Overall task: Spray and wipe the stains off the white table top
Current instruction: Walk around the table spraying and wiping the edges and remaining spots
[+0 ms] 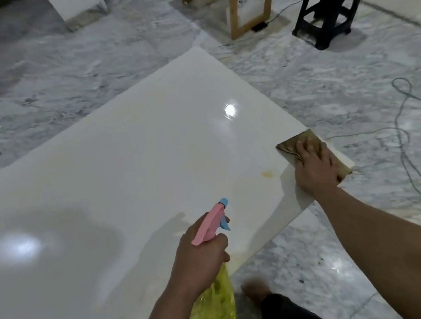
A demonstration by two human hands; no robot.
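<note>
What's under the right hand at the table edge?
A brown cloth lies flat beneath the right hand on the white table top. Any stain under the cloth is covered.

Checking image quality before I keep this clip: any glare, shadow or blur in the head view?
Head view: two bright glare spots on the glossy white table top; a soft grey shadow around the nearer one; the yellowish stain stays readable; the brown wiping cloth and right hand look slightly motion-blurred; wide-angle bending at the edges.

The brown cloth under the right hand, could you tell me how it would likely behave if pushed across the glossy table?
The brown cloth looks limp, creased beneath the right hand, so it probably bunches. The glossy white table top likely lets it slide easily.
</note>
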